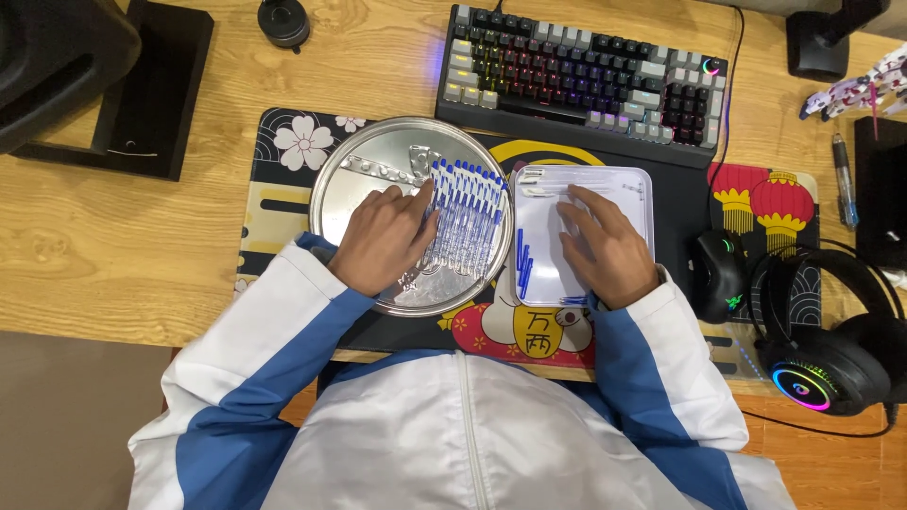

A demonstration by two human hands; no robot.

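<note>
Blue-capped pens (465,219) on round steel tray (333,203): light, roll-prone, pinch mid-barrel; left hand (383,238) flat beside them, right hand (605,244) spread open on white tray (642,194).

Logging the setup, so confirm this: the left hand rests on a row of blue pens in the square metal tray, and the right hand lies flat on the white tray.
Wrong in one respect: the metal tray is round, not square, as the head view shows. The left hand rests on the row of blue pens in it, and the right hand lies flat on the white tray.
</note>
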